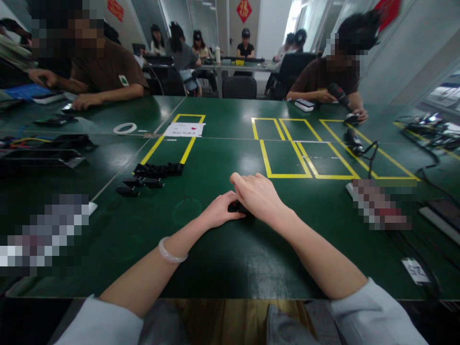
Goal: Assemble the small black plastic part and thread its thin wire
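Observation:
Close together over the table, my two hands meet around a small black part (237,207), mostly hidden by the fingers. My left hand (220,210) grips it from the left, thumb below and fingers above. Curled over it from the right is my right hand (259,195), its fingers closed; what lies under them is hidden. To the left, several black blocky parts (143,182) lie in short rows, beside a longer row of black parts (160,169) at the end of a yellow-taped outline.
Yellow tape outlines (291,176) mark the green table (215,268). A paper sheet (185,129) and a tape roll (124,128) lie ahead. On the right are a dark power tool (354,143) and cables (431,129). Two people work across the table, one holding a tool (339,95).

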{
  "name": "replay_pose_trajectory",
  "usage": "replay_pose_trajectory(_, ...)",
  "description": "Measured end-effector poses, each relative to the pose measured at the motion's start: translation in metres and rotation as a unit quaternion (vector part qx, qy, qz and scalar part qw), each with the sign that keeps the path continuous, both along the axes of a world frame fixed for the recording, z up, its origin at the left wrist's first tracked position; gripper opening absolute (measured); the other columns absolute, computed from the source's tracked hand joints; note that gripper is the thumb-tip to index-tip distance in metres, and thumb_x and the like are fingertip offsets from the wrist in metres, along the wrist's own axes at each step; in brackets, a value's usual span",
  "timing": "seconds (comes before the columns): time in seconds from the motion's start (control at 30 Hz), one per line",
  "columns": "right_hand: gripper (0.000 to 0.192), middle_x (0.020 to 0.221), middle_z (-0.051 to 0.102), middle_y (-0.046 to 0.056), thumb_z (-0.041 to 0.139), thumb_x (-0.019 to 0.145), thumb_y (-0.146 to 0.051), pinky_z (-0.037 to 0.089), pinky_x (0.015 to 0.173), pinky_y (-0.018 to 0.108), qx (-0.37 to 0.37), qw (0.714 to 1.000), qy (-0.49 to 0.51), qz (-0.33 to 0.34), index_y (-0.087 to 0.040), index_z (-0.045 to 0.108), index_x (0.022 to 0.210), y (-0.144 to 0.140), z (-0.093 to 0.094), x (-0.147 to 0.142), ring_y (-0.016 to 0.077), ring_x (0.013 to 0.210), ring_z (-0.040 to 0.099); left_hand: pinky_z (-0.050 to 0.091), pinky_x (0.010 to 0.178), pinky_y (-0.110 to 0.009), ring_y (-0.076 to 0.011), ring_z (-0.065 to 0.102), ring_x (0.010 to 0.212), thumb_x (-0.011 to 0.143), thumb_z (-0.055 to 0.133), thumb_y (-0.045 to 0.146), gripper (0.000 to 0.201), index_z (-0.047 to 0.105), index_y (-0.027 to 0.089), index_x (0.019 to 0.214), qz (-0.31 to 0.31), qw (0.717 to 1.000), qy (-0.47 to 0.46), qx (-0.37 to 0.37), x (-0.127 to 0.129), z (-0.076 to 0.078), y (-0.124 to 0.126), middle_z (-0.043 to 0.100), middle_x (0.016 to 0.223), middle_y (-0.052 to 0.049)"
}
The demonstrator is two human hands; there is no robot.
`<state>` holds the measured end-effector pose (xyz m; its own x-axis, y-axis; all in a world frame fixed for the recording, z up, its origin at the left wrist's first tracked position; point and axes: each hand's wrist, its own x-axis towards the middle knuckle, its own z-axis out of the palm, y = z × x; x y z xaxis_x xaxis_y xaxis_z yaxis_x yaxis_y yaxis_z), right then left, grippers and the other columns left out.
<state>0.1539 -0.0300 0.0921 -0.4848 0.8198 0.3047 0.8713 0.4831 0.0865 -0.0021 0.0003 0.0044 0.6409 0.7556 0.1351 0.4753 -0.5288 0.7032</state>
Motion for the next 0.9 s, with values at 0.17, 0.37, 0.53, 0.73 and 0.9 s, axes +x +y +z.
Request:
replay_pose_trajectory(0.17,0.015,0.077,0.068,0.002,0.036,0.093,-0.023,0.026,0.064,0.029,0.004,1.000,0.010,-0.016,-0.018,0.048,0.101,-0.0013,-0.0007,-0.0015,0.0163,0.069,0.061,0.047,0.089,-0.039,-0.0280,0.060,0.102,0.075,0.070,0.039,0.041,0.061,0.018,0.109,-0.003,1.000,-0.002,-0.009,-0.0005,0.0004,0.0000,0.064,0.112,-0.008)
replay_pose_trajectory(0.37,0.023,0.074,0.068,0.004,0.029,0.097,-0.029,0.024,0.063,0.029,-0.010,1.000,-0.004,-0.028,-0.019,0.049,0.095,0.0008,0.0008,-0.0001,0.0161,0.066,0.061,0.046,0.091,-0.040,-0.0275,0.059,0.103,0.076,0.071,0.037,0.042,0.060,0.019,0.112,-0.012,1.000,-0.002,-0.008,-0.0004,0.0011,0.0004,0.064,0.113,-0.007)
replay_pose_trajectory(0.53,0.018,0.080,0.068,0.004,0.033,0.094,-0.020,0.026,0.064,0.029,-0.014,0.999,0.012,-0.028,-0.018,0.049,0.101,-0.0008,0.0021,-0.0016,0.0160,0.072,0.061,0.047,0.089,-0.038,-0.0270,0.060,0.100,0.075,0.071,0.040,0.041,0.061,0.018,0.109,-0.004,1.000,-0.006,-0.004,-0.0011,-0.0025,0.0010,0.064,0.110,-0.008)
replay_pose_trajectory(0.73,0.022,0.076,0.068,0.003,0.031,0.097,-0.030,0.025,0.064,0.029,0.000,1.000,0.007,-0.017,-0.019,0.049,0.095,-0.0003,0.0000,-0.0006,0.0163,0.070,0.061,0.045,0.091,-0.038,-0.0268,0.059,0.102,0.076,0.070,0.040,0.041,0.061,0.019,0.110,-0.012,1.000,-0.006,-0.001,-0.0008,-0.0003,0.0003,0.063,0.113,-0.007)
replay_pose_trajectory(0.9,0.020,0.077,0.068,0.002,0.031,0.096,-0.022,0.023,0.062,0.029,-0.001,1.000,0.001,-0.025,-0.019,0.050,0.094,0.0018,-0.0007,0.0014,0.0147,0.068,0.060,0.047,0.084,-0.037,-0.0247,0.060,0.094,0.075,0.071,0.040,0.040,0.061,0.018,0.107,-0.005,1.000,0.004,-0.005,-0.0007,0.0016,-0.0002,0.064,0.102,-0.006)
